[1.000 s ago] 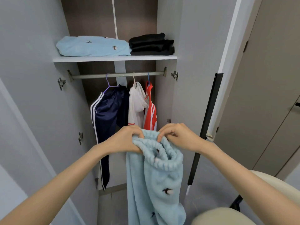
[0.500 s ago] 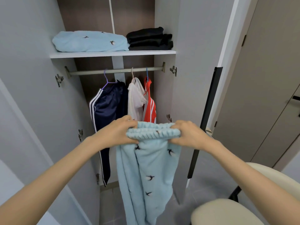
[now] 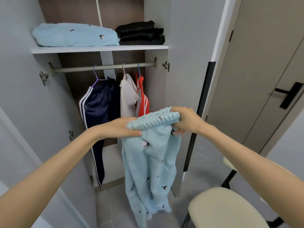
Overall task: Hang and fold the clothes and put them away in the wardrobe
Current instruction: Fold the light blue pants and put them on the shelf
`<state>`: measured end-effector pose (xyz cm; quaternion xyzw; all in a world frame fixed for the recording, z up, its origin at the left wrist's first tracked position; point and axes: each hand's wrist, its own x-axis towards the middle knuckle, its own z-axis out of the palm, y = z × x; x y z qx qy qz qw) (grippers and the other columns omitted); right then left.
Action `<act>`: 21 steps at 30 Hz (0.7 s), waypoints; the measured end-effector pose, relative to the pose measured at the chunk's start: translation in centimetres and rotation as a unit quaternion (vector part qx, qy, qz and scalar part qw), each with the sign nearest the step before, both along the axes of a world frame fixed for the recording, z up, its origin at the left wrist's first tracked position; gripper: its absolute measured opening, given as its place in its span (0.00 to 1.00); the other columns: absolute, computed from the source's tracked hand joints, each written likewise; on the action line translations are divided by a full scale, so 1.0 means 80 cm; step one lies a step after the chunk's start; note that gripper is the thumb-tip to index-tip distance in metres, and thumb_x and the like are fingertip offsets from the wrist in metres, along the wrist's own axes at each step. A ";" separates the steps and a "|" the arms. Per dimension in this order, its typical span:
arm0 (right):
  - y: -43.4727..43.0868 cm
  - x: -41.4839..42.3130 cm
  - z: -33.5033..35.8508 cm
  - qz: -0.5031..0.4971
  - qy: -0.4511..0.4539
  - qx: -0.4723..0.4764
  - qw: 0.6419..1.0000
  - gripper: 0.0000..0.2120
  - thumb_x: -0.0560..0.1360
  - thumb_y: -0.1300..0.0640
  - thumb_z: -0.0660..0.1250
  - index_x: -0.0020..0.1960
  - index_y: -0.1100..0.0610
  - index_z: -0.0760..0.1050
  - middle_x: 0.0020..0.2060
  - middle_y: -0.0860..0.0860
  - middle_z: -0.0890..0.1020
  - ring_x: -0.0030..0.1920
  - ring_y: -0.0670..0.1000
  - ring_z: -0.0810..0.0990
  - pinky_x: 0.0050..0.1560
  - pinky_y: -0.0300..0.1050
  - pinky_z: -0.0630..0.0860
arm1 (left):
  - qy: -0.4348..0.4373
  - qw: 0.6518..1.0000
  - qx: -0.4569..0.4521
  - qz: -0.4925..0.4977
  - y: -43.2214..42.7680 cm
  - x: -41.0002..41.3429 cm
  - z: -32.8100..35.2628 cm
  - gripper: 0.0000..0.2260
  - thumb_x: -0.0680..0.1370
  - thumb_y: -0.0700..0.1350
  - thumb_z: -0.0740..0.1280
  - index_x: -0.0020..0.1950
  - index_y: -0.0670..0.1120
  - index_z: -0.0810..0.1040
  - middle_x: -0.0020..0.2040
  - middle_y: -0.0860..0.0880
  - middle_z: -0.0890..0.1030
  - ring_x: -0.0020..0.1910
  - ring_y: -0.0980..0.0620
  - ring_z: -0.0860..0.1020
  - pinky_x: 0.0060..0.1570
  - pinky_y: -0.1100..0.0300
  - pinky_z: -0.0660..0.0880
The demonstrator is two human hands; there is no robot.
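Holding these light blue fleece pants (image 3: 148,170) up by the ribbed waistband (image 3: 154,120): left hand (image 3: 121,127) clamped on one end, right hand (image 3: 185,120) gripping the other end a bit higher (so the band sits tilted). They hang down loose in front of the open wardrobe (image 3: 157,92). Behind them, hanging on the rail (image 3: 105,67), are navy track pants (image 3: 98,109), a white top (image 3: 128,94) and a red top (image 3: 144,104). On the shelf (image 3: 98,48) there's a folded blue fleece piece (image 3: 74,37) right beside a stack of folded black clothes (image 3: 141,32). Beige chair seat (image 3: 222,208) is down at my right.
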<state>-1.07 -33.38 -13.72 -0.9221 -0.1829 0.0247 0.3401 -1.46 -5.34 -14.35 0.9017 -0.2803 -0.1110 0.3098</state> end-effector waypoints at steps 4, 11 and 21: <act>-0.001 0.009 -0.017 0.015 -0.021 -0.178 0.984 0.16 0.68 0.72 0.66 0.41 0.51 0.69 0.41 0.50 0.78 0.40 0.55 0.80 0.37 0.47 0.75 | -0.169 0.983 0.030 0.062 -0.016 0.008 -0.029 0.08 0.76 0.48 0.67 0.41 0.59 0.70 0.42 0.56 0.74 0.47 0.53 0.74 0.45 0.56 0.71; -0.006 -0.003 -0.064 0.005 -0.022 -0.248 0.968 0.16 0.70 0.72 0.61 0.53 0.57 0.72 0.45 0.57 0.76 0.45 0.59 0.77 0.38 0.49 0.70 | -0.073 0.996 0.017 -0.039 -0.027 0.023 -0.072 0.09 0.77 0.48 0.66 0.56 0.49 0.77 0.54 0.54 0.80 0.53 0.59 0.77 0.56 0.53 0.75; -0.020 0.030 -0.071 -0.100 -0.136 -0.139 0.976 0.19 0.70 0.73 0.58 0.58 0.58 0.74 0.43 0.55 0.71 0.44 0.57 0.70 0.40 0.42 0.61 | -0.076 0.997 -0.030 0.017 -0.032 0.057 -0.068 0.07 0.76 0.42 0.68 0.41 0.47 0.71 0.44 0.46 0.77 0.40 0.55 0.73 0.39 0.60 0.71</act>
